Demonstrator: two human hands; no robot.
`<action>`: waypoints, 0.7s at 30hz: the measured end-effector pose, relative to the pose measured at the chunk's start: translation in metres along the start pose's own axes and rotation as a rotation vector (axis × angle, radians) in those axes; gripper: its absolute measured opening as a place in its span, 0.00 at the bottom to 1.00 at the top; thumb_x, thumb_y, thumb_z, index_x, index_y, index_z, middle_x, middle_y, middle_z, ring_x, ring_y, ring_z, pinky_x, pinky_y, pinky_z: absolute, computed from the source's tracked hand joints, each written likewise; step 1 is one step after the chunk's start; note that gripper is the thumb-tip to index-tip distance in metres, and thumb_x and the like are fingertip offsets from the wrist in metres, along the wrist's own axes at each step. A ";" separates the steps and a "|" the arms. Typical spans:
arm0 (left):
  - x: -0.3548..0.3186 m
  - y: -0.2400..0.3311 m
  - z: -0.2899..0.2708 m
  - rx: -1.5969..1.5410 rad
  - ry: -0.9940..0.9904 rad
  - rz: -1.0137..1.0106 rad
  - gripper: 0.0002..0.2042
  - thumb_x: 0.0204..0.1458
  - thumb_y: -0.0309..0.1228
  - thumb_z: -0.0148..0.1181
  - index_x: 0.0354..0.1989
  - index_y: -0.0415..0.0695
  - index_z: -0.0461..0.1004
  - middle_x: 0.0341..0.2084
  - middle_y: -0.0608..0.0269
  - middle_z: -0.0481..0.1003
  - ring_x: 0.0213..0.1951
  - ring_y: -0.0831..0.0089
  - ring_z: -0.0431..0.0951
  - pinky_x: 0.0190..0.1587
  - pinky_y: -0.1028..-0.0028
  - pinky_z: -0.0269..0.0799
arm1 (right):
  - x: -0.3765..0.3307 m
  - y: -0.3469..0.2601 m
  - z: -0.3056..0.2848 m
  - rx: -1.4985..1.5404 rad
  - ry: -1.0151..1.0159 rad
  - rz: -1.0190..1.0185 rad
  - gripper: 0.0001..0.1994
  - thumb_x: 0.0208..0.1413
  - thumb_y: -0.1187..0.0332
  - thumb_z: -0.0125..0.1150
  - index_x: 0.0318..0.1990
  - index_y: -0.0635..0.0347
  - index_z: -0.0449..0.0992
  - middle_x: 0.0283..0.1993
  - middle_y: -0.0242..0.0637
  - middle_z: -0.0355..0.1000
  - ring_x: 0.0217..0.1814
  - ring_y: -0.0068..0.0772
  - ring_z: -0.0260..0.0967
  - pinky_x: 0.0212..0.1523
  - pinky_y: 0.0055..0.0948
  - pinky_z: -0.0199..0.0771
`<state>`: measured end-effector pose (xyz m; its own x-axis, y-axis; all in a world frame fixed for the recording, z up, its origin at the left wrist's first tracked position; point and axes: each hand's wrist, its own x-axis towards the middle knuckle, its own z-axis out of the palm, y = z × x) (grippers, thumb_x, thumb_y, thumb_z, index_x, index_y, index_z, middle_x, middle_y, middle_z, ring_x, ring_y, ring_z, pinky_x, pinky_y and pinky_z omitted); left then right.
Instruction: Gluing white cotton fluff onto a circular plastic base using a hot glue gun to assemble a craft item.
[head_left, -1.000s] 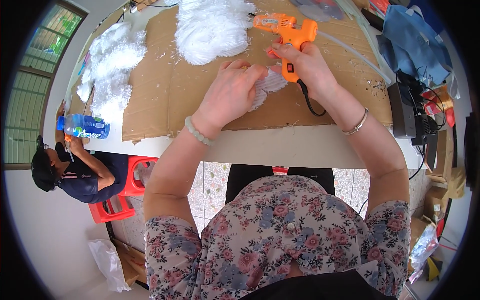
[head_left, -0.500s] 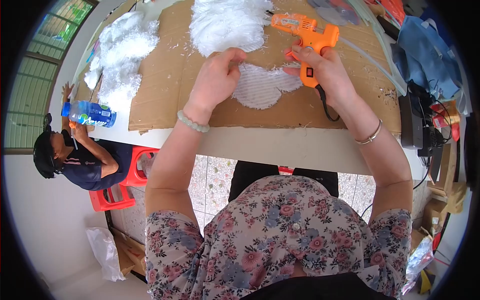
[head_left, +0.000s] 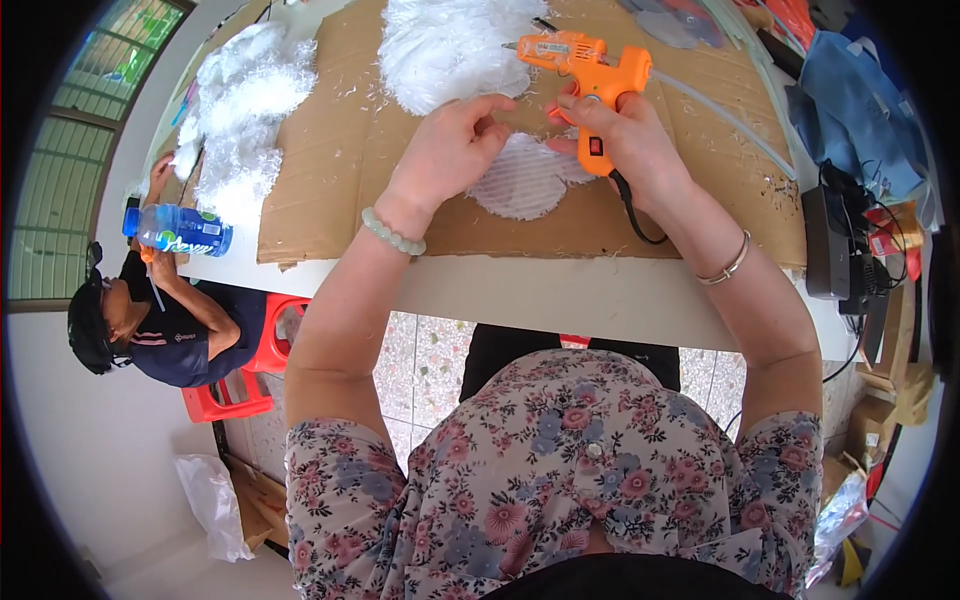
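An orange hot glue gun [head_left: 604,75] with a clear glue stick at its rear is gripped by its handle in my right hand [head_left: 640,145]. Its nozzle points left, over the edge of a fluffy white fibre pile [head_left: 450,50]. My left hand [head_left: 450,155] has curled, closed fingers just below that pile; what they pinch, if anything, is hidden. Between and below both hands lies a flat white piece with faint stripes and a ragged edge [head_left: 525,185], partly covered by the hands.
Cardboard [head_left: 340,190] covers much of the white table [head_left: 520,290]. More white fibre [head_left: 245,110] and a blue-capped bottle [head_left: 185,229] are at left, where another person [head_left: 180,320] sits on a red stool [head_left: 235,395]. A blue bag [head_left: 860,120] and black power box [head_left: 826,240] stand at right.
The glue gun and my right hand have shifted left. My left hand has moved slightly right, so the two hands are closer. The other person's far hand has moved toward the fibre.
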<state>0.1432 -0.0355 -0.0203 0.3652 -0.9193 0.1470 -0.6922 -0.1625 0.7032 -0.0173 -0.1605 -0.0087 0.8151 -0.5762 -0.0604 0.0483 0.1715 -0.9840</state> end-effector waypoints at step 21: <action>-0.035 0.026 0.010 0.556 0.133 0.579 0.05 0.40 0.28 0.62 0.27 0.43 0.77 0.27 0.66 0.73 0.40 0.65 0.70 0.49 0.64 0.61 | 0.003 0.003 0.007 0.044 -0.048 -0.019 0.13 0.57 0.67 0.55 0.45 0.67 0.68 0.41 0.38 0.71 0.46 0.26 0.70 0.44 0.29 0.77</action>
<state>0.1065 -0.0111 -0.0139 -0.0994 -0.8676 0.4872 -0.9891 0.1395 0.0467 -0.0104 -0.1559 -0.0106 0.8404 -0.5409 -0.0329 0.0883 0.1965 -0.9765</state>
